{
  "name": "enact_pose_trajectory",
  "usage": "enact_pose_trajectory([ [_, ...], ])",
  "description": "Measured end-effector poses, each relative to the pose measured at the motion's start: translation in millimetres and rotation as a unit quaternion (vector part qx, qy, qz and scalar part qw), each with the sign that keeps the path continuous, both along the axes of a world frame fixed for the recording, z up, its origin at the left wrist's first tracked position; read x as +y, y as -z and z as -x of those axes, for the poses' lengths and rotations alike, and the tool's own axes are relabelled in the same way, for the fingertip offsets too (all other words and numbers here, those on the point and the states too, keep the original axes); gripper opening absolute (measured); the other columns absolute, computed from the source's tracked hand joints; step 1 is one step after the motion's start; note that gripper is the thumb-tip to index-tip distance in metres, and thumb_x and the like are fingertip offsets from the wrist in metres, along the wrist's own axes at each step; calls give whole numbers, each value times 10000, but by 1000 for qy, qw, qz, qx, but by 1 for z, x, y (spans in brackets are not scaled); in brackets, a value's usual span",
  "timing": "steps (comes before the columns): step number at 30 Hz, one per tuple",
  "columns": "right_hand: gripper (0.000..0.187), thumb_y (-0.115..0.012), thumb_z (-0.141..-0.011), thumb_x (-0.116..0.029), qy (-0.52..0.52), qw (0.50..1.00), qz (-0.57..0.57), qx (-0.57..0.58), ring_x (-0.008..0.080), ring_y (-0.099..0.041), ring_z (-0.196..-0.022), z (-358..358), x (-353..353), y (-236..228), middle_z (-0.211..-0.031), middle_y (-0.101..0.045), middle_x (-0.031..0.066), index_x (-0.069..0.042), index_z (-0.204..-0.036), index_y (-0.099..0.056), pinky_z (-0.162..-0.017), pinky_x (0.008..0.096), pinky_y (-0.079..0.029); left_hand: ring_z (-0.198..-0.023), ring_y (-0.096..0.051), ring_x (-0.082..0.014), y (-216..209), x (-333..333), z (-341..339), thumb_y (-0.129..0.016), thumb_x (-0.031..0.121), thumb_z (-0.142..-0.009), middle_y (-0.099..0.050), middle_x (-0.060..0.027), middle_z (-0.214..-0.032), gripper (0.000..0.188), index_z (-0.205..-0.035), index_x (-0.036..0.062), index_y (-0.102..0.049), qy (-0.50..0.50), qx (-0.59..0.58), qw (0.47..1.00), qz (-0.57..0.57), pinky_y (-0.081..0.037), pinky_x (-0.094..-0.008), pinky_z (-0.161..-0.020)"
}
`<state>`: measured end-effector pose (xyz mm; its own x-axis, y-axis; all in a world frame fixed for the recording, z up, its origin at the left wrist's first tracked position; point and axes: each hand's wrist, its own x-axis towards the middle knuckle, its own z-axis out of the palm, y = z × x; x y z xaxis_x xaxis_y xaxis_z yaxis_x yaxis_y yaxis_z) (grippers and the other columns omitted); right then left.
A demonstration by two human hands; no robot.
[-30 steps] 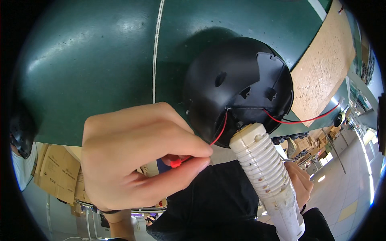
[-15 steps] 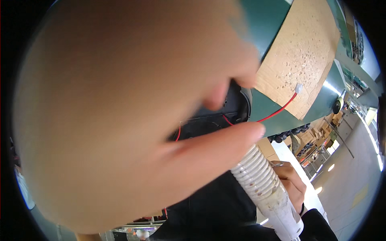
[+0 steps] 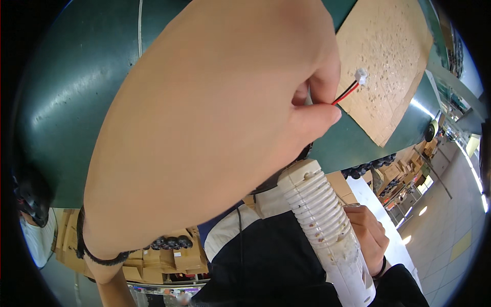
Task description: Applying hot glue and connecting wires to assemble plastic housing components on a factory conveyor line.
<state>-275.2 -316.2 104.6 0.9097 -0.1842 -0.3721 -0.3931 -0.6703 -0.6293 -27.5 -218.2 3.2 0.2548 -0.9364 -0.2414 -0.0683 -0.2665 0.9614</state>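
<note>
My left hand (image 3: 220, 123) spans the middle of the view, its back toward me. Its thumb and fingertips pinch a thin red and black wire (image 3: 349, 92). A small white plug connector (image 3: 361, 77) tips the wire's free end, over a cardboard sheet. Beneath the hand, only the edge of a black plastic part (image 3: 308, 151) shows. A white ribbed tool handle (image 3: 327, 220) slants up from the lower right. Behind it, my right hand (image 3: 371, 235) has its fingers curled; a bit of metal shows at them, but what they grip is hidden.
A stained cardboard sheet (image 3: 383, 66) lies on the green tabletop (image 3: 76, 112). Beyond the bench's right edge are cardboard boxes (image 3: 396, 181) and a tiled floor (image 3: 440, 250). More boxes (image 3: 153, 263) stand at the lower left, near a dark object (image 3: 33, 197).
My left hand has drawn away from the camera and closed its fingertips on the wire. The connector has moved up and slightly left. The white handle's ribbed end has shifted up and left.
</note>
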Motion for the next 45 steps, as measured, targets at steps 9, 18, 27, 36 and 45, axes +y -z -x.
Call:
enact_pose_trajectory([
  [9,199,-755,-673,-7,23,1000,2,-16,279,-648,-639,2,1,-5,-734,-612,148,65,-792,-613,-539,333,-528,-467,-337,-18,-1,6,10,-791,3,-739,-561,16,-597,70,-785,23,-742,-36,-17,998,40,-201,-227,-444],
  [18,212,-782,-684,-51,53,999,4,4,238,-633,-576,8,10,-11,-674,-607,130,47,-781,-622,-481,309,-495,-465,-334,-23,1,14,14,-797,-2,-731,-563,11,-593,79,-780,21,-739,-62,-38,995,69,-203,-227,-444],
  [27,267,-837,-702,-134,58,998,16,34,198,-618,-522,7,9,-15,-634,-608,104,11,-745,-617,-440,293,-469,-457,-347,-38,11,30,6,-821,-11,-694,-585,-12,-597,124,-788,15,-744,-54,-147,978,137,-216,-236,-435],
  [36,274,-849,-687,-148,71,997,24,27,185,-603,-502,7,5,-15,-614,-593,88,-4,-729,-620,-425,287,-449,-475,-555,-85,-11,61,2,-838,6,-652,-586,-44,-582,200,-840,43,-779,20,-79,994,68,-349,-204,-432],
  [45,245,-823,-683,-95,49,995,-15,89,217,-645,-581,-2,-1,-25,-706,-630,103,7,-788,-627,-485,302,-496,-641,-576,-143,-21,54,2,-849,35,-571,-635,-73,-742,314,-870,26,-755,-35,-145,988,31,-413,-254,-545],
])
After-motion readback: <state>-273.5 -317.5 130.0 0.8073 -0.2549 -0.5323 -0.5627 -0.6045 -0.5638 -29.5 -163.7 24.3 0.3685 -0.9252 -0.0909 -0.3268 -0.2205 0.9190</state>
